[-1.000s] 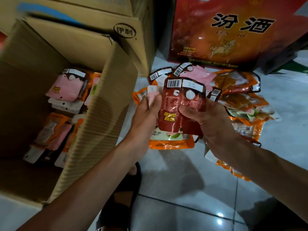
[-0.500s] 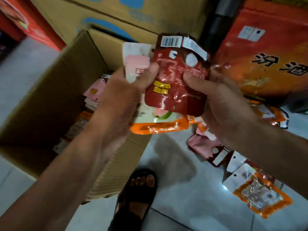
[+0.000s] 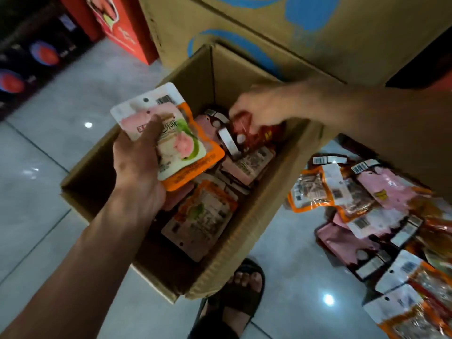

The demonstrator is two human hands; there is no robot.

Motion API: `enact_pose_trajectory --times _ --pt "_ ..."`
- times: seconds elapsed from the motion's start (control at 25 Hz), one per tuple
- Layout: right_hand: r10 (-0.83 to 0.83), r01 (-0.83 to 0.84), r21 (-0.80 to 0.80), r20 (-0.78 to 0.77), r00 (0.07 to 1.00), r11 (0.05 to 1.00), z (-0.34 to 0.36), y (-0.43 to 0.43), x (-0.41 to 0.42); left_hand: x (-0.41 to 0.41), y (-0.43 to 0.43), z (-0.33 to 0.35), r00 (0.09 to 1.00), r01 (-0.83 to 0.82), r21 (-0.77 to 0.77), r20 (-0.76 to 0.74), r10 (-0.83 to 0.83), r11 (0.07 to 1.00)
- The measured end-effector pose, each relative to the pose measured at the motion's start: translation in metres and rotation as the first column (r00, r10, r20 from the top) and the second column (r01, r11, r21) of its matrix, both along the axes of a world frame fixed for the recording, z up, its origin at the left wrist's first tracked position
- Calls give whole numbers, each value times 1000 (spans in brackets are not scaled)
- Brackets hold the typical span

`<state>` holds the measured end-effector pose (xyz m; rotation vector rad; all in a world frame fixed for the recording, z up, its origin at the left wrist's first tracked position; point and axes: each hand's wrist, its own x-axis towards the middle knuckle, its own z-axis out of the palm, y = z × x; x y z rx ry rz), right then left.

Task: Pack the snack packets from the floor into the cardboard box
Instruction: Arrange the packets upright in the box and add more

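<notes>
An open cardboard box (image 3: 256, 216) stands on the tiled floor with several snack packets (image 3: 205, 216) lying inside. My left hand (image 3: 139, 167) is over the box's left half, shut on a few stacked packets (image 3: 181, 148), white, pink and orange-edged. My right hand (image 3: 259, 108) reaches into the far end of the box, fingers closed on a dark red packet (image 3: 254, 133) that touches the packets below. A heap of loose packets (image 3: 367, 204) lies on the floor to the right of the box.
Large cardboard cartons (image 3: 293, 33) with blue print stand right behind the box. A red carton (image 3: 122, 25) is at the back left, dark shelves (image 3: 29, 57) at far left. My sandalled foot (image 3: 244, 287) rests against the box's near right corner.
Both hands moved from above the floor pile to over the box. The right hand took the red packet off the stack and lowered it inside; the left hand kept the others.
</notes>
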<state>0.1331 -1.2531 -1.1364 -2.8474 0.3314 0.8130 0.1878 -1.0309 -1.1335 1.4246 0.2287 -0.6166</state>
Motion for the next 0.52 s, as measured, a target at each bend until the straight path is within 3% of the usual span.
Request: enact_pose_trajectory --times 0.12,0.24,0.28,0.32,0.36,0.4,0.44,0.48,0.52 --pt "121 -142 -90 -206 971 986 -35 19 -1 3 6 -12 991 111 -19 -71 -112 994" --pt "195 -219 -271 -111 974 937 -58 22 -15 6 9 -15 960 269 60 -95 -263 961" --pt "146 -141 -272 -4 989 952 -59 20 -16 6 9 -14 952 299 88 -95 -291 950" --pt "18 7 -174 139 990 985 -54 19 -16 6 10 -13 946 318 101 -98 -309 943" --pt "-262 247 91 264 928 965 -43 21 -17 6 10 -11 941 334 101 -100 -324 937" --pt "-602 454 462 244 761 762 -29 27 -18 6 10 -9 934 353 104 -96 -344 930" --pt "-816 505 770 35 577 390 -15 39 -23 5 9 -7 923 384 117 -86 -376 916" --pt "-846 474 878 -196 496 74 -4 53 -28 5 8 -5 906 424 136 -71 -418 896" --pt "-796 443 889 -351 493 -118 3 68 -35 4 7 -4 888 459 152 -60 -455 876"
